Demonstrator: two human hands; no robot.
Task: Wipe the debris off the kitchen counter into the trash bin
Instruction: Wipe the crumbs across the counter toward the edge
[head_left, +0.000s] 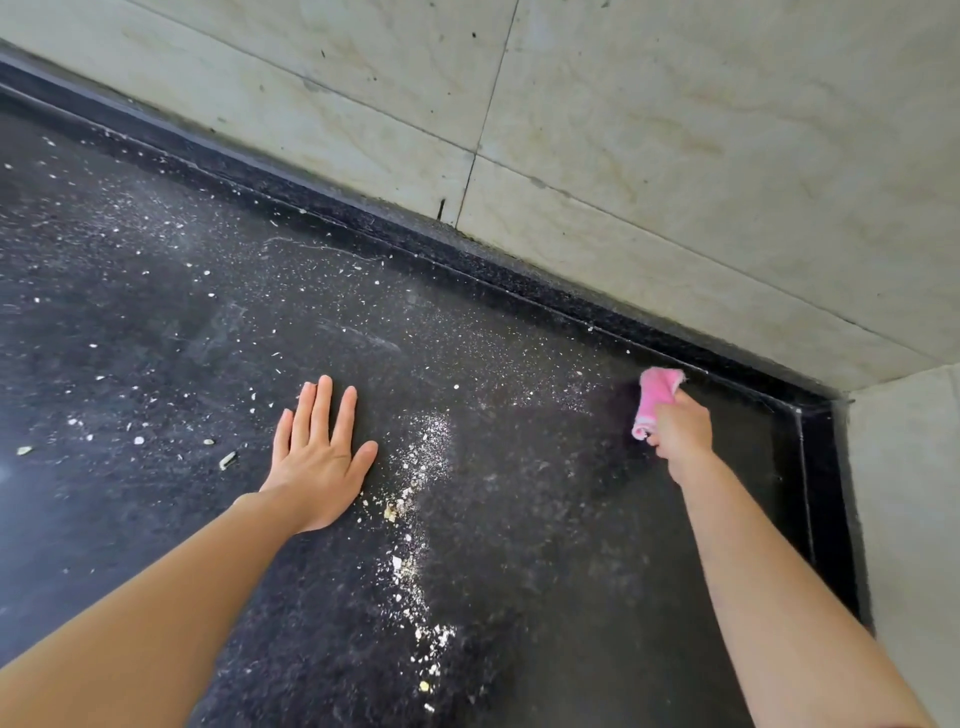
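Debris lies scattered over the dark speckled counter in front of us. It is pale crumbs and fine white dust, thickest in 1 ragged line that runs from beside our left thumb toward the near edge of the view. Looser flecks spread across the left and far parts of the surface. We rest our left hand flat on the counter just left of that line, palm down, fingers straight and close together, thumb angled out. Our right hand is curled round a folded pink cloth. The cloth sticks out past the knuckles and seems to touch the counter near the back right corner, just beside the raised black lip. Behind the lip stand 2 pale tiled walls.
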